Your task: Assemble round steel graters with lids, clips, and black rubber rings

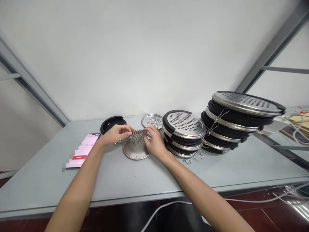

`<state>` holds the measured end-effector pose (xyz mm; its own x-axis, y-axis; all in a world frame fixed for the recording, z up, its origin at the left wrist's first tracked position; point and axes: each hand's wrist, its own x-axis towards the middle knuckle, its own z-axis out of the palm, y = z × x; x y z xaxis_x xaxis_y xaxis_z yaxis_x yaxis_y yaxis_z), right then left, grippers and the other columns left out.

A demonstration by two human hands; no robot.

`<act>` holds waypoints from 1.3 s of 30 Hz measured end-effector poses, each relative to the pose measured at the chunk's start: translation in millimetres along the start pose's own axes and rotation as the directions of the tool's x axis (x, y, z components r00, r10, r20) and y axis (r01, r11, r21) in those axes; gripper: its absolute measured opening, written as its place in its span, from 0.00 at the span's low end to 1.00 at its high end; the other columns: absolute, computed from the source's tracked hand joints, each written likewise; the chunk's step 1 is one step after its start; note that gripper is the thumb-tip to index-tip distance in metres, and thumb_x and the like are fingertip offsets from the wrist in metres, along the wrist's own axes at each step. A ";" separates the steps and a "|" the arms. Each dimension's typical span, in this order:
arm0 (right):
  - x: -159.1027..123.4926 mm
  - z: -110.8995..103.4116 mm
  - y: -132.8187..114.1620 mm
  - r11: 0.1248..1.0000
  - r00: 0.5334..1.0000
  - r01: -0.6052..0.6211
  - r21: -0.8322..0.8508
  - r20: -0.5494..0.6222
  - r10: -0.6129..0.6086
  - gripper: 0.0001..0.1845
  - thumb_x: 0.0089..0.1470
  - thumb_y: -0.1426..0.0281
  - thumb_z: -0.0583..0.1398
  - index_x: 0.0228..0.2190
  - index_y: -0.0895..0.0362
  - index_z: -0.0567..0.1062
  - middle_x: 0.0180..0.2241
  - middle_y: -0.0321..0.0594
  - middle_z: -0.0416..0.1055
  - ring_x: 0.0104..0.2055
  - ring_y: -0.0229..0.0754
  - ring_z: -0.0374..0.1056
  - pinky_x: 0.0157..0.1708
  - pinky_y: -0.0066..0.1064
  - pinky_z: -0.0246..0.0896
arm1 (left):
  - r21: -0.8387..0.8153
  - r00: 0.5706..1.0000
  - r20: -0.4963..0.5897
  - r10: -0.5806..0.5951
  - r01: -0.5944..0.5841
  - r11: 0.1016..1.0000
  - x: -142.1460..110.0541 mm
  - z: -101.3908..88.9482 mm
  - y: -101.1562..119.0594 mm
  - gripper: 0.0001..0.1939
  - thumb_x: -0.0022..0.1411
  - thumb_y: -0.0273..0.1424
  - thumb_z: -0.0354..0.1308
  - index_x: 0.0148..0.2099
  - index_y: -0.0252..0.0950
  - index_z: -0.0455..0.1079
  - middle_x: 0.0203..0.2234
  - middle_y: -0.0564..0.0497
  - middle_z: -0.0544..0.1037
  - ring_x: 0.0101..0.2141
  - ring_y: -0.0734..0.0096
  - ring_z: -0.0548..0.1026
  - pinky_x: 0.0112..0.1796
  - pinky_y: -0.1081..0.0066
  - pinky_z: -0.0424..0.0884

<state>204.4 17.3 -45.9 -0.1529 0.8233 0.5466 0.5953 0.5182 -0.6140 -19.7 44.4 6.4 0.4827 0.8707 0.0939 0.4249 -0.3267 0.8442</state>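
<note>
Between my hands is a metal grater piece [138,132] with a row of raised teeth along its top; its full shape is partly hidden by my fingers. My left hand [118,133] pinches its left end. On the right end, my right hand [154,139] has its fingers curled round the edge. Just below lies a shiny round metal disc [136,151], flat on the table and overlapped by the piece I hold. A small wire loop [118,142] rests under my left hand. Behind it sits a black round ring-like holder [109,122].
Another round grater disc [152,121] lies at the back. To the right rise a short stack of black-rimmed graters [184,124] and a taller, leaning stack [246,102], with wire hooks hanging out. A lit phone [83,149] lies left on the grey table [116,183].
</note>
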 end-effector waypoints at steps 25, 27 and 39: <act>-1.2 -5.7 -4.9 0.980 0.991 0.134 0.150 -0.004 -0.135 0.11 0.57 0.77 0.56 0.40 0.54 0.73 0.44 0.43 0.72 0.49 0.45 0.67 0.52 0.37 0.61 | 0.052 0.993 -0.109 0.033 -0.028 0.998 -1.4 2.0 -2.3 0.24 0.56 0.51 0.62 0.45 0.36 0.74 0.49 0.40 0.78 0.50 0.52 0.75 0.52 0.54 0.70; -1.6 -5.0 -4.2 0.981 0.992 0.127 0.147 -0.002 -0.129 0.11 0.56 0.77 0.56 0.40 0.54 0.73 0.45 0.43 0.72 0.50 0.46 0.66 0.53 0.38 0.62 | 0.100 0.993 -0.113 0.031 -0.020 0.995 0.9 3.8 -8.2 0.28 0.56 0.50 0.63 0.51 0.37 0.73 0.51 0.40 0.76 0.54 0.51 0.73 0.55 0.53 0.68; -1.9 -4.1 -2.4 0.981 0.988 0.151 0.124 -0.013 -0.151 0.14 0.51 0.80 0.57 0.37 0.55 0.75 0.45 0.44 0.71 0.50 0.46 0.66 0.53 0.39 0.62 | 0.228 0.989 0.147 -0.019 -0.015 0.974 -1.9 8.9 -7.0 0.35 0.51 0.43 0.68 0.60 0.41 0.68 0.57 0.43 0.73 0.56 0.50 0.72 0.54 0.58 0.69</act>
<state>206.5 13.5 -43.2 -0.2303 0.7325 0.6406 0.4632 0.6615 -0.5899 -16.8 41.8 -4.4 0.5816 0.8135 -0.0010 0.5813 -0.4147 0.7001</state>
